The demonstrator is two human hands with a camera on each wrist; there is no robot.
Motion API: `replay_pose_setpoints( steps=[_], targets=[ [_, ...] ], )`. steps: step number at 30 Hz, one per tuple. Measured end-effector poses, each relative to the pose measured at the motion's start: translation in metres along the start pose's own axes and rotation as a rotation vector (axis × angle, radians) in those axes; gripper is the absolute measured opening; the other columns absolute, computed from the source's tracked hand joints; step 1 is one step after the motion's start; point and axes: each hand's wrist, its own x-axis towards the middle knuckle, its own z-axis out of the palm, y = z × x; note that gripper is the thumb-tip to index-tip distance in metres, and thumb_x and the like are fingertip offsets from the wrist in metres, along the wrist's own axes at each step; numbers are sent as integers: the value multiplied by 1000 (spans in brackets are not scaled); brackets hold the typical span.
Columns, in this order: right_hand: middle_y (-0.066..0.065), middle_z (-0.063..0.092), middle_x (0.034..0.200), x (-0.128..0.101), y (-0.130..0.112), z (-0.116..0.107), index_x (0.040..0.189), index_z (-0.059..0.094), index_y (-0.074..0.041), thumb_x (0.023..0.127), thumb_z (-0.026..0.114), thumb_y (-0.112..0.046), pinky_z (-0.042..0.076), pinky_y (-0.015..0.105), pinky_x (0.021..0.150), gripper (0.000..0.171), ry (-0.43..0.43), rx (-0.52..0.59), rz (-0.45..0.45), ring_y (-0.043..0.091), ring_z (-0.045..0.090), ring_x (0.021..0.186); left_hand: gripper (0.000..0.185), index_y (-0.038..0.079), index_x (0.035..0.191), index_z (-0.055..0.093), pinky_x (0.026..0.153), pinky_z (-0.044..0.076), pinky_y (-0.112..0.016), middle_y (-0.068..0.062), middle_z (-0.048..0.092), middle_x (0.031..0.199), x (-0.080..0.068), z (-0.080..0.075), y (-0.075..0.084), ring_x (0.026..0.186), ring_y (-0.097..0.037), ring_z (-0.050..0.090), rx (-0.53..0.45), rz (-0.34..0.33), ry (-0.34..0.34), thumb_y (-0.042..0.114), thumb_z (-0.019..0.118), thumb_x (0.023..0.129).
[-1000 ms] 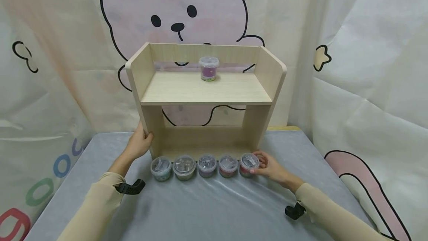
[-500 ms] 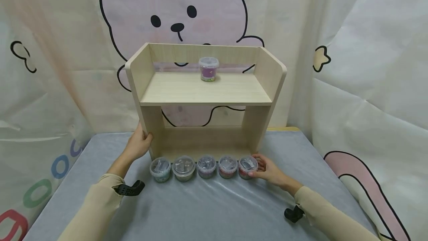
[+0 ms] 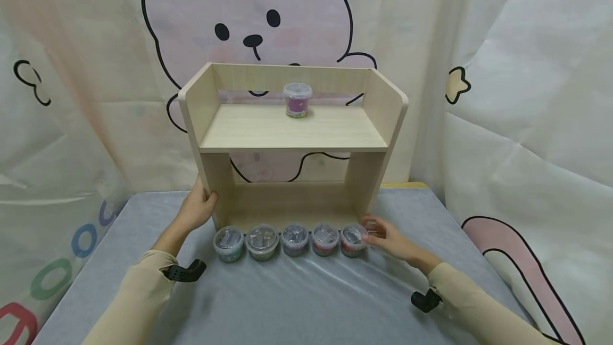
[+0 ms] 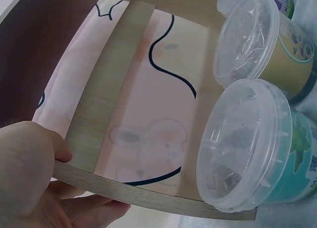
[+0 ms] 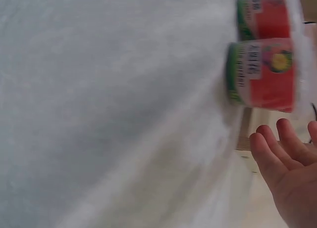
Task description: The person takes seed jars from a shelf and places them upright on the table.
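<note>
On the grey bench [image 3: 297,302], backed by a cartoon-printed curtain [image 3: 527,95], stands a wooden shelf [image 3: 292,132] with one tub [image 3: 297,99] up top and five tubs in a row at its foot. Bare bench lies in front. The left hand [image 3: 196,209] grips the shelf's left side. The right hand [image 3: 385,236], half a second ago touching the red tub [image 3: 353,239], now hovers beside it, fingers relaxed.

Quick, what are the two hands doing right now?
Left hand: grips the wooden shelf by its side panel.
Right hand: open beside the red tub, holding nothing.
</note>
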Motion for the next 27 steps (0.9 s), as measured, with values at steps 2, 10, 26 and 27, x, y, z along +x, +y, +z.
replay_pose_setpoints(
  steps=[2, 10, 26, 27],
  targets=[
    [35, 48, 145, -1, -7, -4, 146, 38, 9, 101, 61, -17, 51, 27, 99, 57, 9, -8, -3, 51, 49, 134, 60, 6, 156, 19, 102, 42, -70, -38, 47, 144, 1, 1, 0, 130, -58, 49, 0, 1, 4, 11, 45, 101],
    [35, 46, 147, 0, -38, -17, 147, 37, 10, 102, 58, -21, 50, 28, 102, 58, -4, -54, -16, 51, 47, 136, 58, 5, 154, 22, 101, 42, -70, -38, 48, 143, 2, 1, 1, 129, -58, 50, 1, 9, 16, 11, 45, 101],
    [23, 53, 144, 11, -98, -20, 145, 46, -3, 102, 60, -23, 50, 20, 99, 50, -67, -68, -117, 43, 51, 135, 62, 6, 157, 16, 103, 41, -71, -38, 45, 146, -1, 0, 1, 131, -59, 47, 12, 14, -1, 11, 44, 102],
    [22, 53, 145, 13, -104, -20, 145, 46, -4, 102, 60, -22, 50, 20, 99, 50, -71, -60, -125, 42, 51, 135, 61, 6, 157, 17, 102, 42, -70, -38, 45, 146, -2, 0, 2, 131, -58, 47, 12, 10, 2, 11, 44, 102]
  ],
)
